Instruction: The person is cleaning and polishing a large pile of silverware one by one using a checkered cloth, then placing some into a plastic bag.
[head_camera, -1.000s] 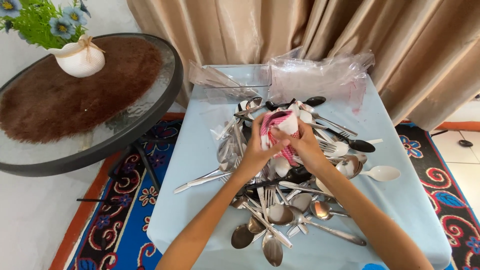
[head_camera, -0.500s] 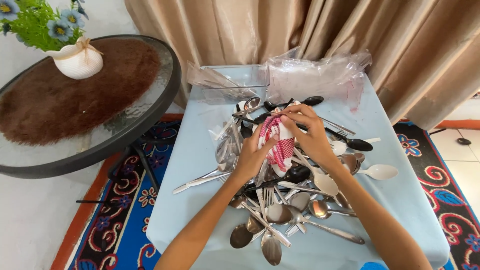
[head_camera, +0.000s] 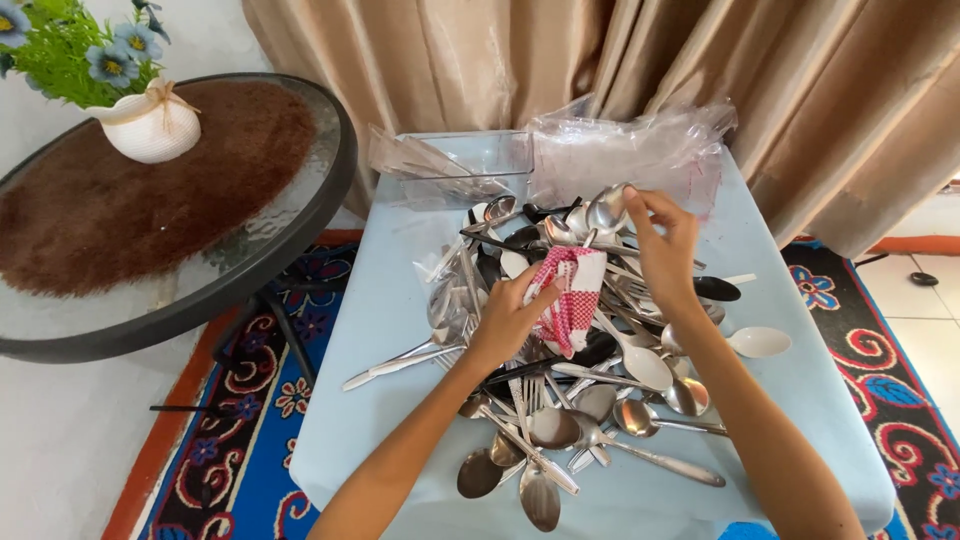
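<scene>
My left hand (head_camera: 507, 318) grips a red-and-white checked cloth (head_camera: 567, 292) above a heap of metal spoons and forks (head_camera: 560, 400) on a table under a light blue cover (head_camera: 385, 300). My right hand (head_camera: 662, 243) has reached to the far side of the heap, and its fingers pinch a shiny metal spoon (head_camera: 605, 210) by the bowl. A white plastic spoon (head_camera: 757, 342) and a black spoon (head_camera: 716, 289) lie at the right of the pile.
Clear plastic bags (head_camera: 620, 150) and a clear box (head_camera: 450, 165) lie at the table's far edge, before a beige curtain (head_camera: 560, 60). A round glass table (head_camera: 250, 250) with a brown mat and a white flower pot (head_camera: 152, 126) stands to the left. A patterned rug (head_camera: 240, 440) covers the floor.
My right hand left the cloth and moved up and away to a spoon at the far side of the pile. My left hand keeps the cloth, now lower.
</scene>
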